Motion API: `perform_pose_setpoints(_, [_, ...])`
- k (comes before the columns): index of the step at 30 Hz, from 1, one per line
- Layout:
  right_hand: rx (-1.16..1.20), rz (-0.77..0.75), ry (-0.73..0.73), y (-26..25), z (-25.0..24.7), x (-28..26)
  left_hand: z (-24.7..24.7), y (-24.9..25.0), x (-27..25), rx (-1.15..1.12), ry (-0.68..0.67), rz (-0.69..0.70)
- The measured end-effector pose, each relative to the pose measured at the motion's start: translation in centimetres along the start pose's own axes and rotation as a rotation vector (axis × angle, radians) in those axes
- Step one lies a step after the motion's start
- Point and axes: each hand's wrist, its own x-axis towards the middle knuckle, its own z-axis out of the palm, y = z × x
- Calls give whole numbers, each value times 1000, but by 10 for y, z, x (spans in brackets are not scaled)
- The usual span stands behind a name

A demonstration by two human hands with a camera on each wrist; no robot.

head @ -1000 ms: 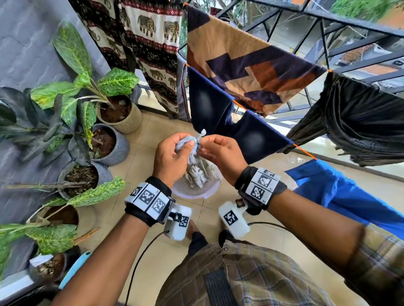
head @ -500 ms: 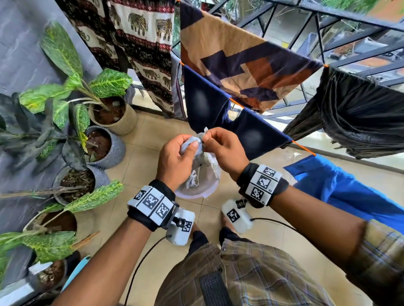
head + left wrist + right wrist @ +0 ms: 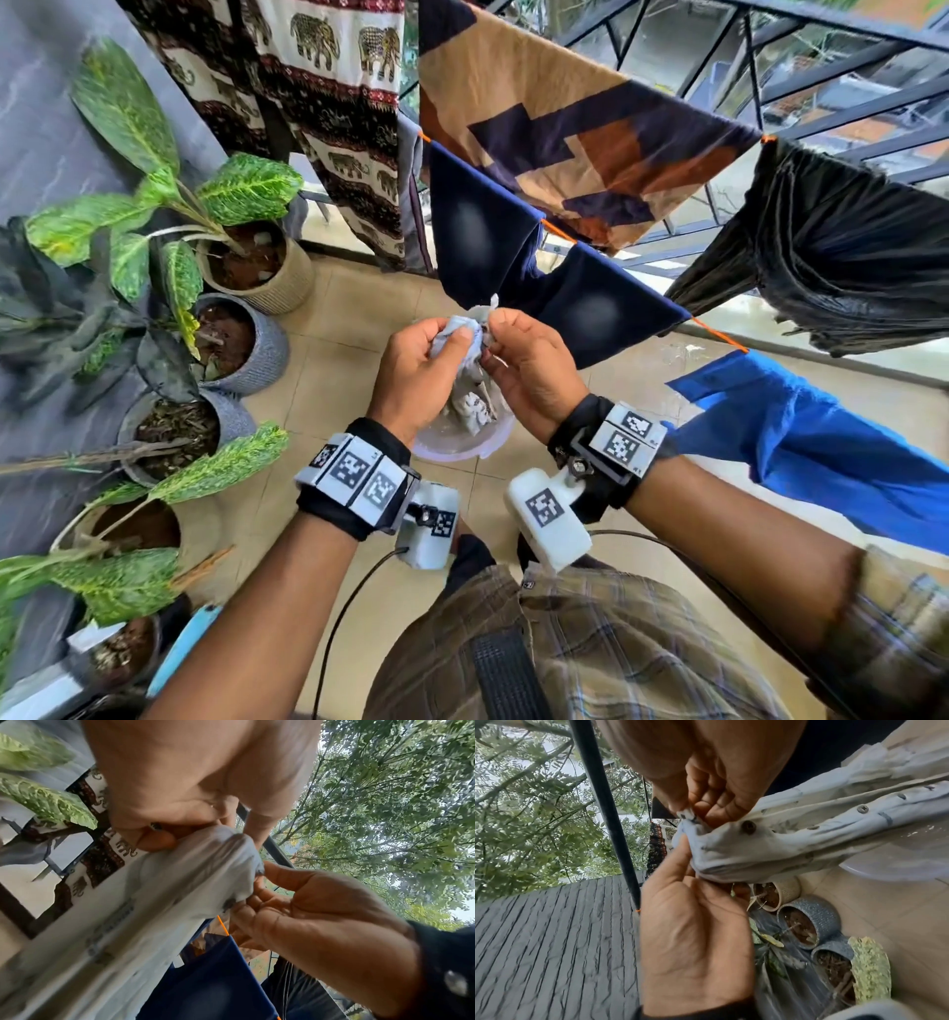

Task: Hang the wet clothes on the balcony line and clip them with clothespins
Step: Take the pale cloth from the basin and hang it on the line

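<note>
I see left hand (image 3: 418, 377) and right hand (image 3: 534, 370) both pinching wet shirt (image 3: 470, 395) over tub (image 3: 452, 447), below line (image 3: 557, 229).

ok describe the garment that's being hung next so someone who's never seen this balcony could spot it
Below the orange clothesline, over a pale basin on the tiled floor, the left hand and right hand grip a bunched pale blue-white buttoned shirt. It is the only garment not on a line.
</note>
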Motion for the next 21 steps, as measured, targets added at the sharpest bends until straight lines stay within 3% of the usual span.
perform_pose_setpoints(6, [-222,-108,-141,-9,-3,-1,-6,-3,3,206,-21,181])
perform_pose_setpoints(10, [-621,-243,-221,-11,-14,1,-12,-4,2,90,-165,77])
perform_pose_setpoints(13, [-769,-293,-318,-12,-16,-2,-22,-7,5,-48,-263,-55])
perform_pose_setpoints(16, [-741,-265,-354,-13,-15,-5,-26,1,3,-229,-343,-136])
perform_pose_setpoints(21, [-492,-87,-362,-2,-24,-11,-20,-1,1,-123,-343,-85])
